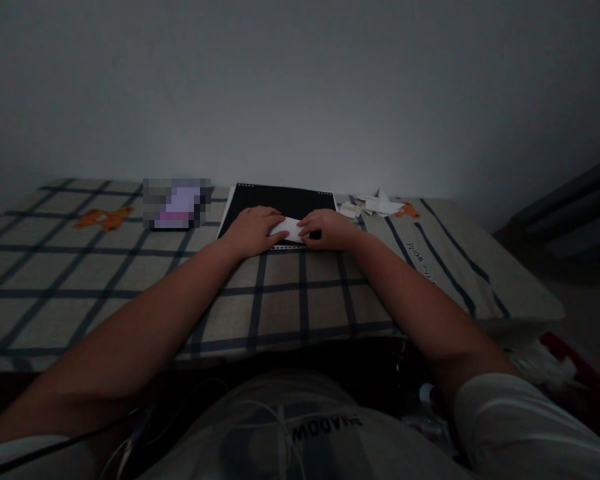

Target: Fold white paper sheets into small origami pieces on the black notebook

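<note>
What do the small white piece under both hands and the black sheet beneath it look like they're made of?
The small white folded piece looks like thin matte paper: it lies flat with a crisp edge. The black rectangular sheet looks like matte card or a mat, flat with white dotted edge marks; the dim light leaves it unsure.

We're in a home here, a dim private room by the look of it. The desk (130, 280) wears a soft checked cloth (300, 293) with little orange cartoon animals (103, 217) printed on it, pushed right up against a plain bare wall (300, 87). Domestic touches all round: a black mat (280, 199) lying flat on the cloth, folded scraps of white paper (375, 205) heaped at the far edge, and loose clutter on the floor (555, 363) to the right.
</note>
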Available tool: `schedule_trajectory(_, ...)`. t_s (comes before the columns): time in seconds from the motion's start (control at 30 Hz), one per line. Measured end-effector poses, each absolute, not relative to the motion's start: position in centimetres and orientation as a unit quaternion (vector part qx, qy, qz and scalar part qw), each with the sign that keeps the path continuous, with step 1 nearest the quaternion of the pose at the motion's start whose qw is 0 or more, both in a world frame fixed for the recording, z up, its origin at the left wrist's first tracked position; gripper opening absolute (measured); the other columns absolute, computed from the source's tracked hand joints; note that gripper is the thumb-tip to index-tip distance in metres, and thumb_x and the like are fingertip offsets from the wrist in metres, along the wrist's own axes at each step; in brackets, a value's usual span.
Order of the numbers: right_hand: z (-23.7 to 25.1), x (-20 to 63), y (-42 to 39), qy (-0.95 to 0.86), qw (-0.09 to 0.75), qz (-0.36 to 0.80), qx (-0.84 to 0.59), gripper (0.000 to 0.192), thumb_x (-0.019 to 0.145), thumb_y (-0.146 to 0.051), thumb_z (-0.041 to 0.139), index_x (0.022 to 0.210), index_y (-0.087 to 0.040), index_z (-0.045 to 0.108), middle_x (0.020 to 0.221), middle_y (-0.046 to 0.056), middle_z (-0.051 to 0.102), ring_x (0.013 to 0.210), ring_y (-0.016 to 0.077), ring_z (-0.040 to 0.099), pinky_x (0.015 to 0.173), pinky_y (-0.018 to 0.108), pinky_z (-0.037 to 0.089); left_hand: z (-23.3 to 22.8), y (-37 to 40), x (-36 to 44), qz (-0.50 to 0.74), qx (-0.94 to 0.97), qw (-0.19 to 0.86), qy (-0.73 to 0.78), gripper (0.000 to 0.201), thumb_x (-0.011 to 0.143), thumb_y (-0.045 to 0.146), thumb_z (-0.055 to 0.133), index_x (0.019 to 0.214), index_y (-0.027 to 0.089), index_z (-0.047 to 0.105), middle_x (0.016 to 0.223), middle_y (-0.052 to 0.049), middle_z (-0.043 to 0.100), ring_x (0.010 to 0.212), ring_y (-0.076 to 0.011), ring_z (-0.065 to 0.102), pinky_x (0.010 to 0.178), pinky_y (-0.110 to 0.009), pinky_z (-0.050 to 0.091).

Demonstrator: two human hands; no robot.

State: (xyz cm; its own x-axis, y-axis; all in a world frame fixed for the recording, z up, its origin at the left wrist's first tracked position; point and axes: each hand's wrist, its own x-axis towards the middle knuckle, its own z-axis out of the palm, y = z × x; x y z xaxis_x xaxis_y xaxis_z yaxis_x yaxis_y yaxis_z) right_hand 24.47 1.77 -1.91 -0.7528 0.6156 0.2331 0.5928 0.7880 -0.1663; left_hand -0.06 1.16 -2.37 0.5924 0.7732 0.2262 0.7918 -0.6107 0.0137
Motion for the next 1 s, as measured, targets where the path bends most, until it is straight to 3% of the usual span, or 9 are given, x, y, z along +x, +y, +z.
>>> schedule_trajectory(0.1,-1.7,24.3,1.7,-0.925,0.14,0.048,-0.351,0.021,0.089,-0.022,0.061,0.097,-0.021,0.081,0.105,0.007,0.078,0.102,0.0233,0.067,0.094,0.036,0.046,-2.3,1.1,0.0,-0.111,-0.893,0.044,-0.434,0.051,0.101,0.054,0.041,0.132,0.021,0.067,0.139,-0.01,0.065,0.128,-0.0301,0.058,0.107,-0.046,0.042)
schedule_trajectory(0.23,-1.8,24.1,1.9,-0.913,0.162,0.06,-0.37,0.021,0.087,-0.016,0.06,0.096,-0.016,0.08,0.105,0.01,0.077,0.097,0.0217,0.067,0.088,0.032,0.046,-2.0,0.9,-0.1,-0.186,-0.887,0.063,-0.418,0.05,0.101,0.05,0.043,0.132,0.019,0.067,0.142,-0.013,0.061,0.131,-0.032,0.055,0.109,-0.049,0.041)
schedule_trajectory(0.33,-2.0,23.9,2.4,-0.883,0.206,0.086,-0.414,0.019,0.085,-0.016,0.061,0.092,-0.014,0.079,0.098,0.01,0.077,0.091,0.0204,0.067,0.083,0.03,0.047,-1.4,0.3,0.0,-0.235,-0.89,0.079,-0.383,0.044,0.102,0.043,0.041,0.122,0.021,0.072,0.126,-0.013,0.069,0.121,-0.0311,0.06,0.102,-0.049,0.045)
schedule_trajectory(0.43,-2.4,23.9,3.0,-0.827,0.265,0.128,-0.479,0.019,0.084,-0.017,0.061,0.088,-0.015,0.079,0.089,0.008,0.077,0.082,0.0189,0.067,0.076,0.029,0.049,-1.3,-0.3,0.5,-0.201,-0.923,0.069,-0.321,0.041,0.102,0.041,0.04,0.112,0.022,0.076,0.116,-0.012,0.073,0.112,-0.0293,0.064,0.096,-0.047,0.049)
schedule_trajectory(0.6,-3.3,24.0,3.9,-0.717,0.355,0.269,-0.536,0.018,0.085,-0.018,0.059,0.083,-0.015,0.077,0.08,0.006,0.076,0.075,0.0186,0.071,0.071,0.029,0.055,-2.1,-0.2,1.1,-0.127,-0.946,0.027,-0.297,0.044,0.102,0.042,0.044,0.135,0.021,0.065,0.139,-0.01,0.065,0.128,-0.0256,0.059,0.106,-0.039,0.047)
schedule_trajectory(0.7,-3.4,24.1,4.2,-0.655,0.395,0.335,-0.551,0.018,0.088,-0.02,0.06,0.083,-0.015,0.076,0.078,0.006,0.076,0.071,0.017,0.072,0.069,0.028,0.057,-2.3,0.2,1.0,-0.099,-0.941,0.018,-0.323,0.048,0.102,0.045,0.043,0.14,0.022,0.061,0.139,-0.01,0.065,0.128,-0.0256,0.059,0.107,-0.038,0.046)
schedule_trajectory(0.77,-3.2,24.3,4.2,-0.64,0.403,0.319,-0.572,0.019,0.089,-0.022,0.059,0.082,-0.015,0.075,0.078,0.007,0.076,0.07,0.0169,0.071,0.069,0.028,0.058,-2.0,0.2,0.9,-0.091,-0.935,0.023,-0.342,0.049,0.103,0.047,0.04,0.139,0.023,0.063,0.134,-0.01,0.068,0.124,-0.0255,0.061,0.105,-0.037,0.046)
schedule_trajectory(0.87,-2.6,24.8,3.9,-0.673,0.379,0.182,-0.608,0.015,0.085,-0.022,0.064,0.08,-0.015,0.076,0.082,0.008,0.077,0.078,0.0199,0.071,0.075,0.031,0.056,-1.5,0.0,0.8,-0.084,-0.92,0.054,-0.379,0.052,0.105,0.05,0.033,0.137,0.024,0.064,0.123,-0.009,0.072,0.117,-0.0252,0.064,0.099,-0.036,0.048)
schedule_trajectory(1.0,-2.0,24.8,3.2,-0.719,0.259,0.114,-0.635,0.014,0.082,-0.025,0.067,0.084,-0.017,0.078,0.084,0.008,0.077,0.077,0.0218,0.069,0.071,0.032,0.051,-1.3,-0.1,0.9,-0.083,-0.892,0.1,-0.434,0.055,0.105,0.053,0.03,0.136,0.023,0.065,0.114,-0.01,0.073,0.108,-0.0271,0.068,0.086,-0.036,0.048)
